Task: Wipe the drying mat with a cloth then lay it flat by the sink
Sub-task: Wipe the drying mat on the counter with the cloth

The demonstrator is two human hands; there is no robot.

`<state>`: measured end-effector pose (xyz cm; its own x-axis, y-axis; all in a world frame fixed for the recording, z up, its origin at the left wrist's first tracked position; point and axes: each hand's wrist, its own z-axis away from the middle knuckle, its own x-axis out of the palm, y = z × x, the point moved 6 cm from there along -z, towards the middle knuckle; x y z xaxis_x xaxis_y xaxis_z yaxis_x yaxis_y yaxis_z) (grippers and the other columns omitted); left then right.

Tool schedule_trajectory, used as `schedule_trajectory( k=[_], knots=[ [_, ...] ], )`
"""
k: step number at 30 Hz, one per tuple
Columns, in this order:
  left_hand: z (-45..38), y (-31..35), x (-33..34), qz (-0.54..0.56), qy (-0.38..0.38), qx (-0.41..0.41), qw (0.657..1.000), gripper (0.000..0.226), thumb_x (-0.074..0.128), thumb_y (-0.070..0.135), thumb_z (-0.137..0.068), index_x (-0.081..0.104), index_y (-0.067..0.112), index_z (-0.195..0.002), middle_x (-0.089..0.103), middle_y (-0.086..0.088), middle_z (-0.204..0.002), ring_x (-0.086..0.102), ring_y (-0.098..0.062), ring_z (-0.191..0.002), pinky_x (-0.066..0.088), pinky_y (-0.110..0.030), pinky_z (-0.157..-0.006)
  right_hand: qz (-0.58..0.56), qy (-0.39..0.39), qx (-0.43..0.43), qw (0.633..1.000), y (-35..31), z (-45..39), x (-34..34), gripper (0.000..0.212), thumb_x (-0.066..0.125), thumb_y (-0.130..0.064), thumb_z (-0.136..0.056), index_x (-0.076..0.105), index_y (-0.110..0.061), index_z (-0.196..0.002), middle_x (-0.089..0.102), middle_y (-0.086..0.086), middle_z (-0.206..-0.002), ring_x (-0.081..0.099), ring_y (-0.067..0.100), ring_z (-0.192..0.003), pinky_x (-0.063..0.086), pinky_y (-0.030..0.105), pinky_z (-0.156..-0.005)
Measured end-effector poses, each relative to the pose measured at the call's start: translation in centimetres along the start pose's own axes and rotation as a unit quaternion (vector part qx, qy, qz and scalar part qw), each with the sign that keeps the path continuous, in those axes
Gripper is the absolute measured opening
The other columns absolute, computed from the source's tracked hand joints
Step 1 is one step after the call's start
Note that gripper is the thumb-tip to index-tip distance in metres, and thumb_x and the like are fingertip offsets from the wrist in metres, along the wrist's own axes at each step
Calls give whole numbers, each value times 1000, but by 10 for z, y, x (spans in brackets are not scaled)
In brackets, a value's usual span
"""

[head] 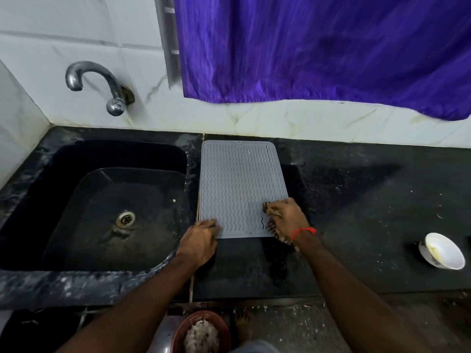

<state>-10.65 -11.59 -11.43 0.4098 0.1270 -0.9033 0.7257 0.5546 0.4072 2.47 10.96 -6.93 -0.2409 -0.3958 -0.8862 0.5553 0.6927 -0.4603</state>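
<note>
Low at the frame's bottom edge, on the floor: a reddish-brown bowl holding a pale, stringy clump, contents not identifiable. A bare foot shows just beside it, on speckled flooring.

Both forearms reach up from there onto a dark stone counter. Grey drying mat, wavy-ribbed, lies flat on the counter just right of the sink, its left edge along the seam between sink surround and counter. Its far edge sits near the white marble-pattern backsplash.

Left hand: palm down, fingers flat and together, pressing the mat's near left corner. It grasps nothing.

Right hand: fingers curled and closed over a striped brown cloth, bunched against the mat's near right edge. Cloth ends stick out above the fingers and below the wrist. A red thread band circles that wrist.

Surroundings: a chrome tap on the wall above the sink; the sink basin is dark, with a metal drain. A purple curtain hangs over the backsplash, well clear of the mat. A white bowl with yellowish residue, tilted, sits far right on the counter, well apart from the mat. White flecks are scattered on the counter. Nothing rests on the mat besides the hands and cloth.
</note>
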Motion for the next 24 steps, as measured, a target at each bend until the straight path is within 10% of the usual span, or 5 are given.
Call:
schedule_trajectory(
  k=[5, 15, 20, 24],
  knots=[
    [1, -5, -2, 22, 16, 23, 999, 45, 52, 16, -97, 55, 24, -141, 40, 6, -156, 38, -13, -143, 25, -28, -118, 79, -69, -27, 994, -20, 23, 39, 26, 58, -8, -85, 64, -15, -109, 50, 8, -110, 58, 26, -96, 52, 32, -83],
    [6, -14, -5, 177, 34, -67, 981, 72, 44, -2, -95, 20, 24, -158, 47, -10, -150, 48, -28, -135, 35, -39, -116, 45, -96, -55, 993, -42, 9, 37, 21, 61, -6, -85, 70, -14, -103, 52, 6, -108, 57, 22, -100, 43, 21, -85],
    [10, -23, -8, 281, 62, -86, 954, 59, 44, -4, -99, 33, 15, -153, 52, -11, -146, 50, -17, -133, 28, -19, -116, -18, -214, -47, 975, -48, 6, 44, 22, 67, -6, -76, 77, -25, -83, 63, -23, -82, 60, -3, -84, 50, 18, -90],
    [8, -33, -11, 419, 81, -155, 891, 48, 45, 9, -104, 40, 15, -151, 61, -4, -137, 53, -11, -128, 35, -29, -115, -57, -94, -66, 992, -86, -14, 51, 23, 68, -6, -79, 75, -20, -96, 57, -3, -100, 54, 8, -94, 44, 19, -94]
  ],
)
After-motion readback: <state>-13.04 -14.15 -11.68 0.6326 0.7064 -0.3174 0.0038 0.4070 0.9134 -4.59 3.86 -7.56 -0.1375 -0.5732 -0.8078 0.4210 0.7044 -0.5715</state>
